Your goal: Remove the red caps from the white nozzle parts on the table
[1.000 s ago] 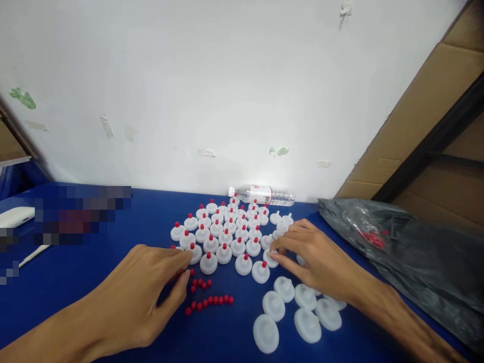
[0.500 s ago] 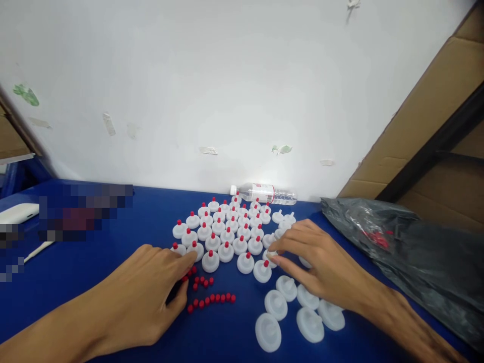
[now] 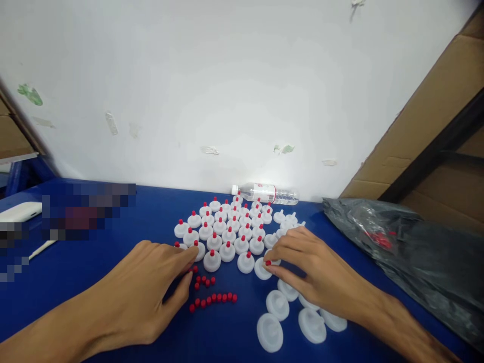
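Observation:
My left hand (image 3: 145, 287) is curled low over the table, its thumb and fingers closing on a small red cap (image 3: 191, 271) that is mostly hidden. Just beyond its index finger is a white disc-shaped piece (image 3: 199, 252) with a red tip. My right hand (image 3: 313, 264) pinches the red cap (image 3: 268, 263) on the spout of another white piece (image 3: 261, 270). Loose red caps (image 3: 214, 298) lie in a row between my hands, with a smaller group (image 3: 204, 279) above them. Bare white pieces (image 3: 277, 305) lie below and beside my right hand.
Several red-capped white pieces (image 3: 229, 235) stand clustered in the middle of the blue table (image 3: 159, 217). A clear plastic bottle (image 3: 264, 193) lies against the wall behind them. At the right is a dark plastic bag (image 3: 416, 252), near cardboard (image 3: 412, 131).
My left thumb has moved up toward the index finger over the loose red caps. My right fingers have come down and closed around the red cap on the white piece.

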A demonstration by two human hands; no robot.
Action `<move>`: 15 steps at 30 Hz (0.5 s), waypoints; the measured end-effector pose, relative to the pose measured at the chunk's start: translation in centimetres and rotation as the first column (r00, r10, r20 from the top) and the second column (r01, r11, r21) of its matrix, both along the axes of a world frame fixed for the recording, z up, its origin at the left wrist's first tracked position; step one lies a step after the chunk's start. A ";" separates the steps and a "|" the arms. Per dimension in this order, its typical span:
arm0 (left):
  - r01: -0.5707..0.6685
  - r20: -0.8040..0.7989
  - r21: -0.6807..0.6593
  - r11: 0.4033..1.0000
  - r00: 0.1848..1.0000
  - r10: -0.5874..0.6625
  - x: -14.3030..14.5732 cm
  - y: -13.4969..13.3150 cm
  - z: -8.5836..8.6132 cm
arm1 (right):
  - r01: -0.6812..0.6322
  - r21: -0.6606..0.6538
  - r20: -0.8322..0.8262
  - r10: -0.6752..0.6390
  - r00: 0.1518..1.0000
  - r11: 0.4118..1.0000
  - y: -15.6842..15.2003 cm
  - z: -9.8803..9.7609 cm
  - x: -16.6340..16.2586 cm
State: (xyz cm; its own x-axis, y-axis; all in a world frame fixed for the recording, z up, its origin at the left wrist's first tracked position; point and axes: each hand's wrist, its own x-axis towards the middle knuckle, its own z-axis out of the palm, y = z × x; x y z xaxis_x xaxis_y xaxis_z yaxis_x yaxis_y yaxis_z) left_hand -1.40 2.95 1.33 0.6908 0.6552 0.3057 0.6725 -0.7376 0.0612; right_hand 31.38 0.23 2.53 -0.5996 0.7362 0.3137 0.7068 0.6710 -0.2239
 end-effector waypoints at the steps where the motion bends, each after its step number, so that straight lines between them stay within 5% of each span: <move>1: 0.020 0.007 0.012 1.000 1.000 -0.020 -0.1 0.0 0.2 | -0.002 0.008 -0.018 0.002 1.000 1.000 -0.1 0.1 0.0; 5: 0.161 0.073 0.114 0.980 0.983 -0.170 -0.5 -0.1 0.6 | 0.032 0.046 -0.052 -0.030 0.998 0.998 -0.7 0.2 -0.2; 15: 0.185 0.201 0.196 0.963 0.954 -0.224 1.2 -2.4 -0.2 | -0.128 0.353 -0.029 0.148 0.989 0.927 -1.6 0.1 -2.5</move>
State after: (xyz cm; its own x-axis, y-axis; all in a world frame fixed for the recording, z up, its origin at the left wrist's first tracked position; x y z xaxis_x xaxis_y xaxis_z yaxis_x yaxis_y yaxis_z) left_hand -0.19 0.51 1.13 0.7070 0.4307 0.5609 0.4907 -0.8699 0.0494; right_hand 28.86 -1.37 2.65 -0.6622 0.4855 0.5708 0.5950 0.8037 0.0066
